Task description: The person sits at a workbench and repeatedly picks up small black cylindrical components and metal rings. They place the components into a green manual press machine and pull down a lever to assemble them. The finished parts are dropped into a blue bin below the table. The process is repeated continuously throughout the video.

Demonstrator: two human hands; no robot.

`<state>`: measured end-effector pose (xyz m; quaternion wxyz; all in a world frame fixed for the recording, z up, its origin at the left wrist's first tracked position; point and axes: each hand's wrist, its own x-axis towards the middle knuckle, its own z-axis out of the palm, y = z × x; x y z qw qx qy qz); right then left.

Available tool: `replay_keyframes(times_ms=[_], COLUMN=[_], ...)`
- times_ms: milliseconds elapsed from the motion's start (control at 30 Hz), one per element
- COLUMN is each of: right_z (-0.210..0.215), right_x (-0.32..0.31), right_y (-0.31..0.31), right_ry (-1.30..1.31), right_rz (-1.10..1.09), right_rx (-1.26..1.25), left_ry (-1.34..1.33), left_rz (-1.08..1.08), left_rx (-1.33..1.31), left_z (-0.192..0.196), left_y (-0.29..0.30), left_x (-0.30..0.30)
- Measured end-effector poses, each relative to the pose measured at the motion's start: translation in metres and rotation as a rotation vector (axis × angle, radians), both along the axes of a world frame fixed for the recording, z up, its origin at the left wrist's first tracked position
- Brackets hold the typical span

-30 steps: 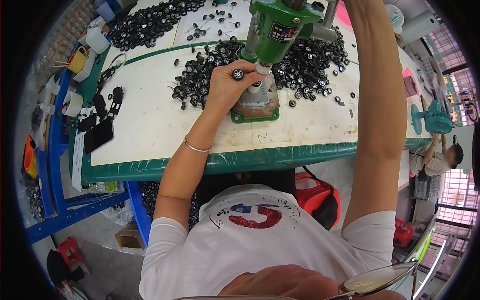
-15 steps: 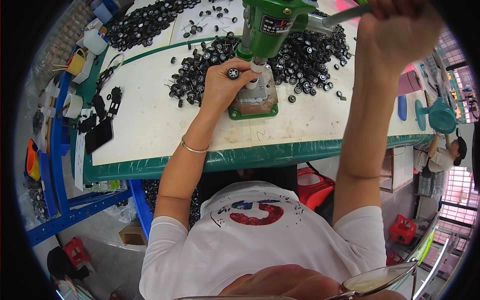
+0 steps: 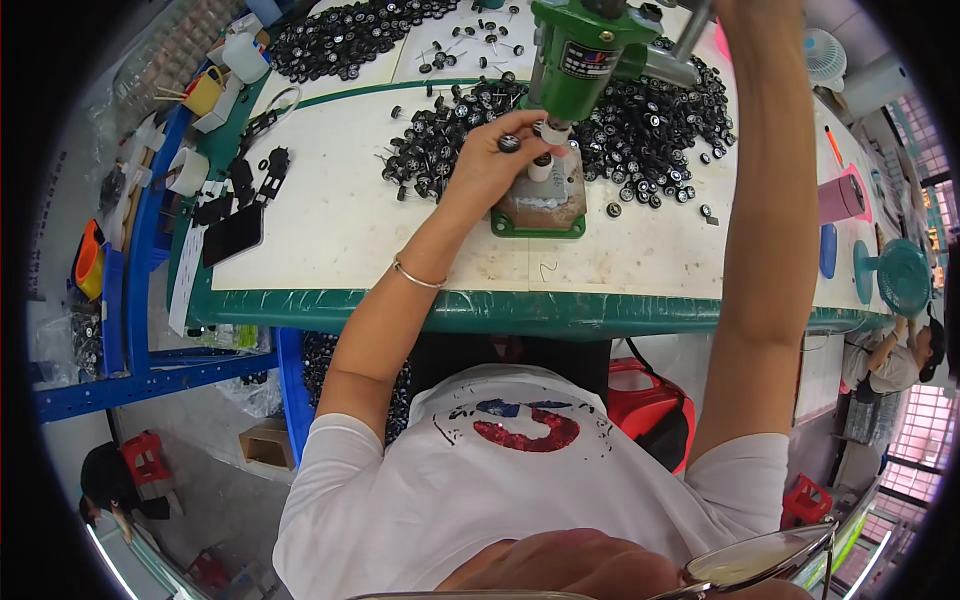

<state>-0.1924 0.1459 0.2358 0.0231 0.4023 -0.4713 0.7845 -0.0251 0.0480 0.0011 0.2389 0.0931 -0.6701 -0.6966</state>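
Observation:
Just left of the green hand press [image 3: 585,60], my left hand [image 3: 488,168] pinches a small black toy wheel [image 3: 509,144] with a silver hub. Its fingertips reach in under the white press tip [image 3: 556,134]. Below them, a short white post [image 3: 540,172] stands on the press's metal base plate [image 3: 565,200], with a small dark part on top. The press lever [image 3: 692,35] slants steeply up to the top edge. My right hand [image 3: 758,8] is raised beside it, mostly cut off by that edge, so its fingers are hidden.
Heaps of black wheels [image 3: 650,125] lie behind and beside the press, some on pins. A dark phone [image 3: 233,236] and black parts [image 3: 272,175] sit at the left. A teal fan [image 3: 903,277] and pink cylinder [image 3: 842,198] stand at the right.
My right arm has risen, and the lever has swung from nearly level to steeply upward. My left hand stays at the press with the wheel. The whole view has shifted somewhat.

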Motion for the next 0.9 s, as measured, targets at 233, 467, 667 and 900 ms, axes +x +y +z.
replay_keyframes(times_ms=[233, 467, 667, 900], right_z=[-0.020, -0.121, -0.240, -0.254], right_x=[-0.045, -0.001, 0.037, 0.075], right_y=[-0.008, 0.083, 0.146, 0.141], right_ry=[-0.205, -0.041, 0.253, 0.472], right_rz=[0.238, -0.228, -0.134, -0.366], right_rx=[0.130, 0.537, 0.930, 1.099], left_ry=[0.071, -0.316, -0.338, -0.340], left_rz=[0.077, 0.105, 0.177, 0.168], left_rx=[0.403, -0.597, -0.918, -0.904], left_z=[0.006, 0.000, -0.004, -0.004], left_y=[-0.047, -0.024, -0.020, -0.024], left_x=[0.034, 0.074, 0.074, 0.076])
